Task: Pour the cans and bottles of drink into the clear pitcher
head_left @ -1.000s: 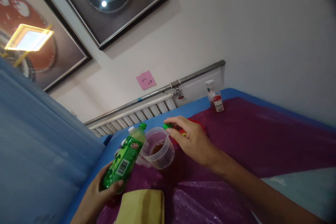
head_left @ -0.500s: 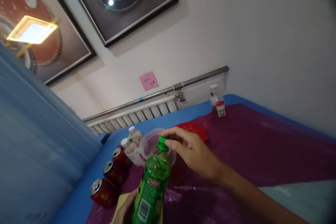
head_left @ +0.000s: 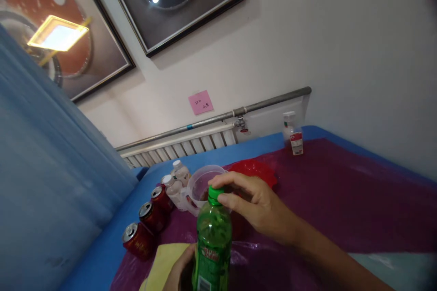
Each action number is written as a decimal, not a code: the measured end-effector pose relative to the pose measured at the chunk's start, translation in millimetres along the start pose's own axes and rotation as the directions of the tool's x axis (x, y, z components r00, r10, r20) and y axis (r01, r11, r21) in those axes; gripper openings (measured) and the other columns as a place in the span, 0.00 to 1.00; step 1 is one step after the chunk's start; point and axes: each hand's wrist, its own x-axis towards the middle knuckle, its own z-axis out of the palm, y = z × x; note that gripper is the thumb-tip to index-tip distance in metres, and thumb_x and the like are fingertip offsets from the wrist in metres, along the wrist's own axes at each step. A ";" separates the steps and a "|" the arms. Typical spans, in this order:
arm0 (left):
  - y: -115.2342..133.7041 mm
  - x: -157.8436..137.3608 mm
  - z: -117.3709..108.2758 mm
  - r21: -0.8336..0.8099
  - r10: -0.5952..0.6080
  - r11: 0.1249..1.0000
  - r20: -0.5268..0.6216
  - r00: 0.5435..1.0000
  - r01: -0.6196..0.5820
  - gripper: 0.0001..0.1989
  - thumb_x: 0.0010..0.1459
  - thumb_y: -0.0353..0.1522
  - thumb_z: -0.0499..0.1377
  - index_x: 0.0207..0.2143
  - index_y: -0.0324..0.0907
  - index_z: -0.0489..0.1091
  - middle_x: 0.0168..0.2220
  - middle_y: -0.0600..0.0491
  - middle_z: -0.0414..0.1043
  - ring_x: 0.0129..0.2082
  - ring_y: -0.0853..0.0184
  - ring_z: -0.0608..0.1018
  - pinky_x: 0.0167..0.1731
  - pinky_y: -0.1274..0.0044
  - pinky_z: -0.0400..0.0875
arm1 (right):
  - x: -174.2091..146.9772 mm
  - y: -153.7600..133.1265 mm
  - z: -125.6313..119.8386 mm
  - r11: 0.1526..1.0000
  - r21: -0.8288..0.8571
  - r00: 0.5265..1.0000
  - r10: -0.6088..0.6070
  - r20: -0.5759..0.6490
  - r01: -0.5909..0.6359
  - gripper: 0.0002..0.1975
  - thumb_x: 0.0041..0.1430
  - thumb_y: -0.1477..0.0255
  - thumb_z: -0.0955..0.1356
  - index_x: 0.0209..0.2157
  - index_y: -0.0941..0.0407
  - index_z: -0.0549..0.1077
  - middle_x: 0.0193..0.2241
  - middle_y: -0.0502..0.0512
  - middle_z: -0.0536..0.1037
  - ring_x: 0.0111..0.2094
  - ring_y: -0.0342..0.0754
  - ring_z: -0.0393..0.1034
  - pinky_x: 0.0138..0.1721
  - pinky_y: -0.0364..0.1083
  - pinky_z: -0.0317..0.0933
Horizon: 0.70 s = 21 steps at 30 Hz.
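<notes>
Gripping with fingers of the half-hidden left hand (head_left: 181, 269) the green bottle (head_left: 214, 232), now more upright, cut off below, before the jug (head_left: 200, 179). Pinching the green cap (head_left: 215, 193), separate a second ago, atop it with right hand (head_left: 257, 201) fingers.

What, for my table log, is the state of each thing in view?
Green bottle: in left hand, capped
Green cap: on neck, tightness unclear, right hand pinching
Pitcher: lidless, dark liquid inside
Red cans: standing, openings unclear
Two white-capped bottles: standing, closed
Far bottle: standing, capped
Yellow cloth: flat, partly hidden
Red dish: partly hidden
</notes>
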 end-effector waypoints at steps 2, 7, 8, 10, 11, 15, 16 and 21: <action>0.8 -1.0 2.0 0.020 0.033 0.999 0.047 0.998 -0.034 0.39 0.26 0.43 0.75 0.46 0.43 0.76 0.46 0.44 0.76 0.52 0.43 0.72 0.54 0.61 0.63 | -1.6 -4.6 2.1 0.999 -0.017 0.999 -0.045 0.024 0.046 0.07 0.57 0.74 0.67 0.39 0.53 0.75 0.38 0.52 0.79 0.41 0.47 0.74 0.42 0.47 0.69; -2.5 -4.7 4.4 -0.097 0.070 0.993 0.083 0.994 -0.062 0.38 0.33 0.39 0.74 0.50 0.42 0.72 0.49 0.45 0.74 0.52 0.46 0.72 0.52 0.63 0.64 | -5.3 -10.8 4.1 0.993 -0.065 0.994 -0.096 0.056 0.100 0.17 0.56 0.72 0.70 0.48 0.49 0.72 0.49 0.54 0.76 0.51 0.51 0.71 0.49 0.51 0.69; -3.1 -4.2 1.1 -0.106 0.073 0.992 0.030 0.997 -0.069 0.37 0.32 0.38 0.74 0.49 0.42 0.72 0.49 0.45 0.74 0.52 0.46 0.72 0.51 0.63 0.66 | -5.4 -9.5 2.5 0.992 -0.084 0.995 -0.095 0.027 0.097 0.21 0.56 0.71 0.70 0.51 0.48 0.70 0.52 0.54 0.75 0.51 0.52 0.71 0.50 0.52 0.68; -2.8 -0.6 -10.3 -0.090 0.065 0.993 -0.130 0.989 -0.077 0.35 0.31 0.36 0.74 0.46 0.42 0.72 0.48 0.44 0.76 0.51 0.46 0.74 0.48 0.64 0.68 | -4.2 -4.9 -3.0 0.991 -0.113 0.995 -0.076 -0.057 0.070 0.24 0.56 0.68 0.70 0.55 0.47 0.67 0.55 0.55 0.72 0.48 0.51 0.72 0.50 0.53 0.68; -2.0 2.7 -17.9 -0.076 0.063 0.994 -0.220 0.974 -0.082 0.34 0.31 0.35 0.74 0.46 0.42 0.72 0.47 0.45 0.76 0.50 0.47 0.75 0.47 0.65 0.70 | -3.0 -2.3 -6.4 0.991 -0.121 0.993 -0.061 -0.098 0.049 0.23 0.57 0.67 0.70 0.55 0.47 0.67 0.54 0.55 0.73 0.46 0.50 0.74 0.49 0.53 0.69; -2.5 27.5 -51.9 -0.022 0.099 0.992 -0.497 0.862 -0.126 0.34 0.33 0.34 0.73 0.46 0.40 0.70 0.44 0.46 0.77 0.45 0.54 0.77 0.44 0.68 0.71 | 2.7 3.6 -18.0 0.992 -0.120 0.974 -0.069 -0.216 0.044 0.18 0.58 0.64 0.69 0.50 0.50 0.71 0.45 0.56 0.78 0.44 0.51 0.74 0.48 0.53 0.70; -5.0 35.9 -59.4 -0.012 0.106 0.991 -0.544 0.832 -0.134 0.33 0.33 0.35 0.73 0.46 0.40 0.70 0.43 0.46 0.78 0.44 0.55 0.78 0.44 0.69 0.72 | 3.6 3.5 -19.2 0.991 -0.123 0.973 -0.071 -0.219 0.044 0.17 0.58 0.64 0.69 0.49 0.51 0.72 0.44 0.56 0.79 0.45 0.51 0.74 0.48 0.53 0.70; -28.9 75.8 -81.8 0.029 0.089 0.995 -0.655 0.751 -0.092 0.28 0.37 0.39 0.70 0.42 0.39 0.71 0.40 0.47 0.77 0.43 0.56 0.78 0.45 0.68 0.71 | 3.9 1.3 -18.9 0.989 -0.144 0.986 -0.041 -0.165 0.017 0.16 0.57 0.66 0.69 0.48 0.52 0.72 0.43 0.55 0.79 0.43 0.51 0.75 0.47 0.53 0.70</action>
